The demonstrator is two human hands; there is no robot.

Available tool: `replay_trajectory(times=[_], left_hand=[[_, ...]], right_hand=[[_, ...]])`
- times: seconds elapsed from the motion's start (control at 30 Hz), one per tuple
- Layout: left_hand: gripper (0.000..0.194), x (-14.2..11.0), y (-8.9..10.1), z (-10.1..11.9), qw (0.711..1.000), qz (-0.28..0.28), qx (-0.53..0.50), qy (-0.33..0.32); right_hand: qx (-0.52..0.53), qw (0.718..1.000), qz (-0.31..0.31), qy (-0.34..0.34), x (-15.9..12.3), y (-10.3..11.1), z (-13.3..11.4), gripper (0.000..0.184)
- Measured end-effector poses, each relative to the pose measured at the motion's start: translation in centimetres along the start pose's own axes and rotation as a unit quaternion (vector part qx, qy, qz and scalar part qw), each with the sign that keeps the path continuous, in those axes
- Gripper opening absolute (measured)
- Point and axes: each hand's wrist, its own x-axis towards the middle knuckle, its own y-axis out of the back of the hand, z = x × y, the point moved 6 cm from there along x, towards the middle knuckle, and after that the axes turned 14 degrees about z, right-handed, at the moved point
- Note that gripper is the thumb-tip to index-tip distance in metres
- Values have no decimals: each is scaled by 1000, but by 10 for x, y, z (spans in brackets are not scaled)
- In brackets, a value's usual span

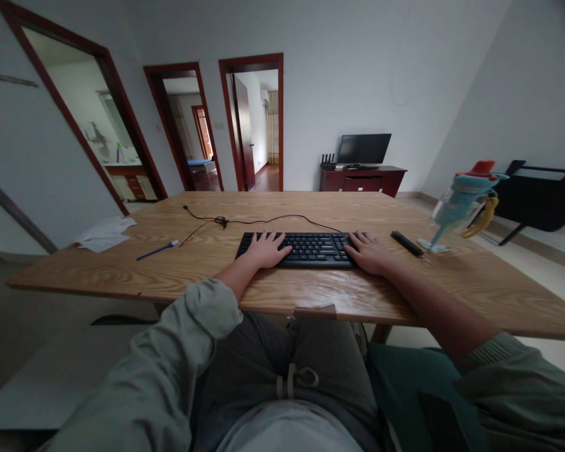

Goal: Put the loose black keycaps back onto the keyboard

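A black keyboard point(316, 248) lies flat on the wooden table point(169, 276), near its front edge. My left hand point(265, 250) rests on the keyboard's left part with its fingers spread. On the right end of the keyboard lies my right hand point(368, 252), its fingers also stretched out and apart. Neither hand is wrapped round anything. From the keyboard's back a thin black cable point(282, 217) runs leftward across the table, with a bundled knot partway along. The keys under both palms are hidden.
Right of my right hand lie a slim black object point(407, 243) and a clear bottle point(456, 207) with a blue and red lid. To the left are a blue brush-like stick point(156, 251) and white papers point(104, 235). A monitor point(365, 149) stands on a far cabinet point(358, 180).
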Motion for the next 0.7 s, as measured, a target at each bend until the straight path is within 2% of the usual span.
replay_trajectory(times=[0.07, 0.2, 0.3, 0.43, 0.5, 0.57, 0.63, 0.7], left_hand=[[78, 6, -10, 3, 1000, -10, -1, -4], [76, 4, -13, 2, 1000, 6, 5, -6], [74, 3, -11, 1, 1000, 19, 0, -3], [64, -6, 1, 6, 999, 31, -27, -17], [59, -29, 15, 13, 996, 22, -65, -60], [52, -71, 40, 20, 983, 44, -131, -120], [42, -129, 65, 22, 967, 45, -187, -166], [33, -190, 82, 13, 961, 4, -233, -150]], right_hand=[[-6, 1000, 0, 6, 1, 1, -1, 72], [-29, 1000, 6, -3, 3, 5, -6, 68], [-20, 1000, 9, -12, 2, 7, -10, 69], [12, 1000, 8, 11, -4, 15, -20, 67], [20, 1000, 11, 18, -15, 24, -29, 66], [48, 998, 14, 29, -41, 38, -42, 64], [129, 989, 12, 73, -87, 55, -64, 56], [247, 963, -2, 111, -148, 71, -86, 48]])
